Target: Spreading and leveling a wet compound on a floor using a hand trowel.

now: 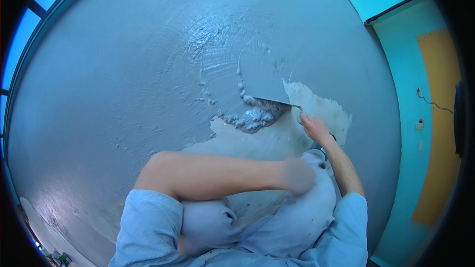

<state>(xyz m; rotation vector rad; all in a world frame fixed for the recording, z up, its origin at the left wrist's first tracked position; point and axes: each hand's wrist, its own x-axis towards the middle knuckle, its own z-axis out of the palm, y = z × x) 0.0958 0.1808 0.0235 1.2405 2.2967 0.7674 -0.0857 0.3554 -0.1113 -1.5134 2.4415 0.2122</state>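
My right hand is closed around the handle end of a trowel. The trowel's long, thin metal blade is tilted on its edge across the floor. Against the near side of the blade lies a lumpy heap of wet grey mortar, trailing off to the left in a ridge. My left forearm crosses in front of me, and my left hand rests at or just above my right knee. It is a blur, so its fingers cannot be made out.
Smooth wet grey screed covers most of the floor. A paler, dry-looking patch lies between me and the heap. At right stands a turquoise wall with an orange panel and a dangling cable. Framed glazing runs along the left.
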